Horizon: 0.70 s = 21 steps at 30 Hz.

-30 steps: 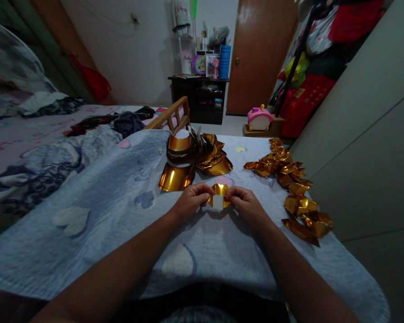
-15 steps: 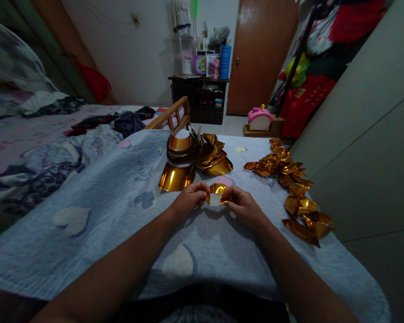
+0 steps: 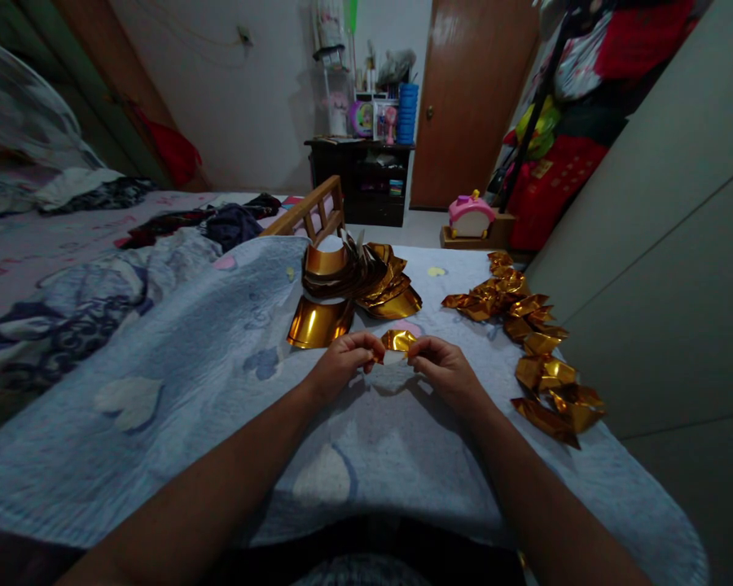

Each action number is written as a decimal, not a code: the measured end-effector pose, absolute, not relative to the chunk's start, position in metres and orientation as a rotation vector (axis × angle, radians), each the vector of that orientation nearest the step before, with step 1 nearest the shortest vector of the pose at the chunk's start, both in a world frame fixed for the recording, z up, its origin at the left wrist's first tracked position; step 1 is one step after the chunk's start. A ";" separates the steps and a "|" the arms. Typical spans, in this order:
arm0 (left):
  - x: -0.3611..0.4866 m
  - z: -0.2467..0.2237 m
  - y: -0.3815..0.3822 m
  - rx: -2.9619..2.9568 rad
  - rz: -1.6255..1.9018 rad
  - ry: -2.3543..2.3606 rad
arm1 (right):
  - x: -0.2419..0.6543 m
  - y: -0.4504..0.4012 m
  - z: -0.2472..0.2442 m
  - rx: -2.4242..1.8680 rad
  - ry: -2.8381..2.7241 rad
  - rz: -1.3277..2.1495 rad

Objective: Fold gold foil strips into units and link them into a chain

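Note:
Between my two hands is a small piece of shiny gold foil paper [image 3: 398, 339], partly folded, with a pale underside. My left hand [image 3: 349, 358] pinches its left end between thumb and fingers. At the opposite end, my right hand [image 3: 441, 366] pinches it the same way. Just beyond my left hand lies a fanned stack of gold foil paper sheets [image 3: 391, 289], with a flat gold sheet [image 3: 321, 321] at its near left side. On the right, several folded gold foil pieces [image 3: 546, 370] lie in a loose row.
A blue cloth with heart patterns [image 3: 208, 407] covers the surface under my hands. To the left is a bed with rumpled clothes [image 3: 232, 224]. A wooden rail [image 3: 309, 207] stands behind the stack, and a pale cabinet [image 3: 665, 268] borders the right side.
The held foil has tilted: its white patch facing me shows less, and its gold top sits slightly higher. Both hands keep their pinch and have barely shifted.

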<state>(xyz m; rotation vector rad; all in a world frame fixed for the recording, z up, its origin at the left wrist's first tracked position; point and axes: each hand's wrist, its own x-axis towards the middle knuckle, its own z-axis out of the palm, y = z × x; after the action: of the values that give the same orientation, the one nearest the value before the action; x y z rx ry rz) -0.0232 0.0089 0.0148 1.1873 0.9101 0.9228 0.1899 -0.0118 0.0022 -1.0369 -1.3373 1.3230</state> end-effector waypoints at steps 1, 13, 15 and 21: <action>-0.024 0.014 0.009 1.192 0.926 0.883 | 0.190 -0.012 0.003 -1.036 -1.314 1.326; -0.018 0.013 0.004 1.402 0.997 1.022 | 0.191 -0.011 0.006 -1.065 -1.276 1.312; -0.019 0.013 0.005 1.418 1.001 1.057 | 0.191 -0.011 0.006 -1.070 -1.285 1.309; -0.017 0.017 0.004 1.365 1.017 1.077 | 0.189 -0.012 0.009 -1.093 -1.296 1.296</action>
<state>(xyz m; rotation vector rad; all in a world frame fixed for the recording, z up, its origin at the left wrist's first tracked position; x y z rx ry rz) -0.0174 0.0042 0.0174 1.3645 1.0772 1.0169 0.1890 -0.0115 0.0090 -1.0934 -1.2958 1.2964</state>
